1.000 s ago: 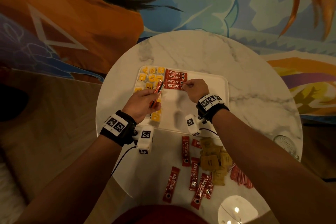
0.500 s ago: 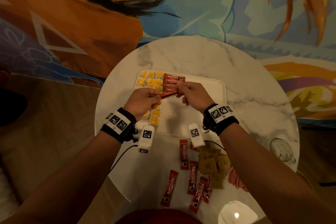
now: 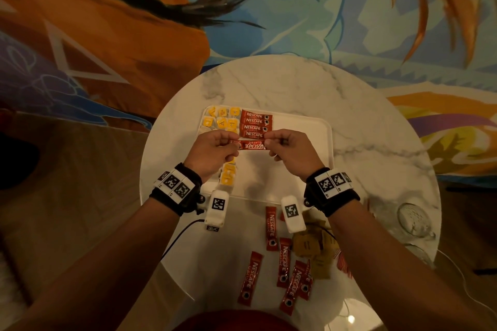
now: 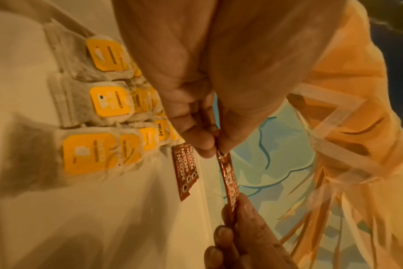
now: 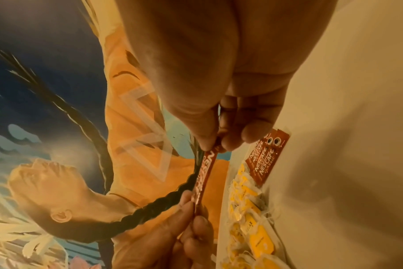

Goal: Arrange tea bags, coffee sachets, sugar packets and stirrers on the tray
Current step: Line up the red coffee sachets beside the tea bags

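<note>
Marble table [image 3: 363, 126] bears the tray [image 3: 309, 126]; above it, left hand [image 3: 212, 152] and right hand [image 3: 293, 150] each pinch 1 end of a coffee sachet [image 3: 251, 145]

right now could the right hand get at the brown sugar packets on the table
Probably not at once: the right hand is pinching one end of the coffee sachet over the tray. The sugar packets lie uncovered near its wrist, so once freed, likely yes.

Over the white tray [image 3: 309, 126], the left hand [image 3: 212, 150] and right hand [image 3: 291, 152] pinch opposite ends of one coffee sachet [image 3: 251, 145], just nearer than four sachets [image 3: 255, 123] laid beside yellow tea bags [image 3: 222, 119].
</note>
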The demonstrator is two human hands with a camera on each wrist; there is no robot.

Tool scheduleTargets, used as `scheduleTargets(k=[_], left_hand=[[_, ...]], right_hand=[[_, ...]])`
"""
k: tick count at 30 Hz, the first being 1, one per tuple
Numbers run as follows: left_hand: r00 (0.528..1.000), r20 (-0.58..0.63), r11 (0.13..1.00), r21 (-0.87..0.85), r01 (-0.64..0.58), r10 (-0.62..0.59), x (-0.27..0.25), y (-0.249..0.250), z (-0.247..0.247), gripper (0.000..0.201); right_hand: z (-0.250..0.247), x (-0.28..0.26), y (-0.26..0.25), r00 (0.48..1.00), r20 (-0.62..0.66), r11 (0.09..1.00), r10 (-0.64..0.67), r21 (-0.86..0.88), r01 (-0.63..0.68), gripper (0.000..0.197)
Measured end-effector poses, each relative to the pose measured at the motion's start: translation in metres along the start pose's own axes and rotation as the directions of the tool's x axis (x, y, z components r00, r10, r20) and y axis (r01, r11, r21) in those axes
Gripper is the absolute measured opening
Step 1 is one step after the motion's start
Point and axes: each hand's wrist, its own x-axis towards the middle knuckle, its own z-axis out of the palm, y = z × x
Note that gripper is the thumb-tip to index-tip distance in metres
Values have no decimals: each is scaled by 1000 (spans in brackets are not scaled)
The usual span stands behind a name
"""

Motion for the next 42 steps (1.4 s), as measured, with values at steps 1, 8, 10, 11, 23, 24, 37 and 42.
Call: scheduleTargets(k=[1,8,10,11,23,24,37,42], left_hand=[[1000,-6,1000,-4,3,-3,0,0,0,16],[984,168,971,238,14,-55,-1,-6,0,16],[960,271,941,338,-27,-69,-6,-7,4,18],[952,296,935,354,-36,-75,-8,-8,7,18],[970,155,979,-44,198,-189,-4,-21,9,20],[974,129,981,-32,191,-185,-2,-23,9,19],[987,4,635,765,-107,162,60,-27,14,17],[990,32,479,873,-96,141,72,-23,22,23]], right_hand=[[-1,-1,0,1000,4,1000,11,-8,-11,17],[-1,-5,1,996,85,995,32,-96,-24,19],[4,-7,-1,992,126,990,-10,-139,27,20],[7,-9,-2,991,131,989,-30,-139,49,20],[25,-22,22,995,66,997,70,-50,-66,10],[23,-20,21,996,40,996,78,-39,-76,11],[8,35,37,963,-202,950,177,-221,-221,10],[13,46,50,961,-233,917,149,-331,-222,7]])
